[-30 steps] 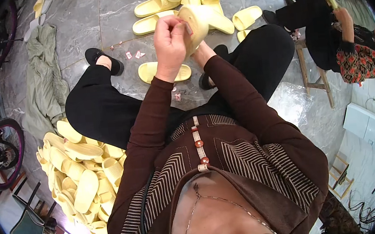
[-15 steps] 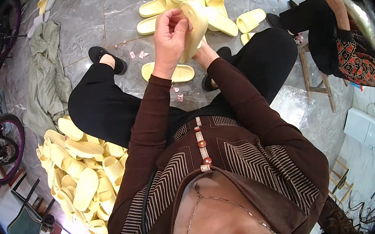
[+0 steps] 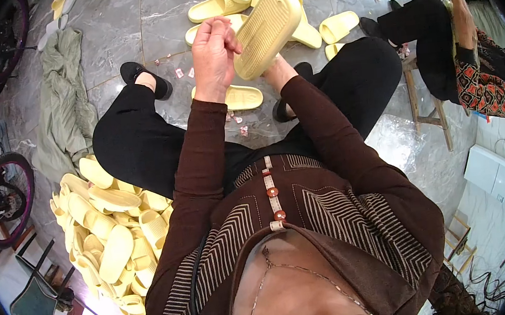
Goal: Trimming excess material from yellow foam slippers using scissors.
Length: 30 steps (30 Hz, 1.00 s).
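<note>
A pale yellow slide slipper (image 3: 268,33) is raised in front of me, its ribbed sole turned up toward me. My right hand (image 3: 278,72) grips it from behind and below; the slipper hides most of those fingers. Beside the slipper's left edge is my left hand (image 3: 214,54), its fingers curled in; what they hold, if anything, is hidden. On the floor beneath my hands lies another yellow slipper (image 3: 244,97), partly covered by my left wrist. Farther off, several loose yellow slippers (image 3: 212,6) lie in a group.
A big heap of yellow slippers (image 3: 115,252) stands by my left leg. Small paper scraps (image 3: 179,73) dot the grey tiled floor (image 3: 106,25). Grey-green cloth (image 3: 61,97) lies at left. Another person (image 3: 485,84) sits at right, near a wooden stool (image 3: 429,108), handling something in clear plastic.
The slipper has turned from edge-on to showing its sole. My left hand has drawn back slightly left from it, fingers curled. At right, the other person's hand has shifted with the plastic-wrapped item.
</note>
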Each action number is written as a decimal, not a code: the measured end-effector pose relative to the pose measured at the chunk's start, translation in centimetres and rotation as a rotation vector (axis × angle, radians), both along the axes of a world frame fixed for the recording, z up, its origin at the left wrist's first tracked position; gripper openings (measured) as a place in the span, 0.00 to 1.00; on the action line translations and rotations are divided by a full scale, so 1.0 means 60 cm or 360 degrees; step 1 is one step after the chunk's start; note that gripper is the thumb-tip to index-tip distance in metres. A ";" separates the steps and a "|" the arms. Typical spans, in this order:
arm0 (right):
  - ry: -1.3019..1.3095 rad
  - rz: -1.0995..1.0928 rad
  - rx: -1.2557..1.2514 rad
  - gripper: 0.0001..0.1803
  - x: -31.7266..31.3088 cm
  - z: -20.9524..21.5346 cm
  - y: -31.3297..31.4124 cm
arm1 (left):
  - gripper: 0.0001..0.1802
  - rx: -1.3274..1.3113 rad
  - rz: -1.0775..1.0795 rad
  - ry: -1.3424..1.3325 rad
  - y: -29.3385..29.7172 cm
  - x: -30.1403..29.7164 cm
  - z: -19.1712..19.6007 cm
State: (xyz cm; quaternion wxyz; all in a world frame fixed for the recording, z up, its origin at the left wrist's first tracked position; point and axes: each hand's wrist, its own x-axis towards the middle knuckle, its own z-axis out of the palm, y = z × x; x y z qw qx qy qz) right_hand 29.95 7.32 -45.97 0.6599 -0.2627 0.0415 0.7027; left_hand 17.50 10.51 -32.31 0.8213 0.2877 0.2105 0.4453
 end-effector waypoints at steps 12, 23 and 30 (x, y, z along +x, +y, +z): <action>-0.0422 -0.0224 -0.0250 0.18 0.005 0.034 -0.022 | 0.11 0.0301 0.0398 0.1048 0.067 -0.073 -0.082; -0.0285 -0.0273 -0.0487 0.16 0.008 0.054 0.002 | 0.10 0.1973 -0.0460 0.2945 0.062 -0.244 -0.463; -0.0120 -0.0345 -0.0558 0.14 0.087 -0.037 -0.022 | 0.16 -0.1100 -0.0431 0.1687 -0.008 -0.122 -0.411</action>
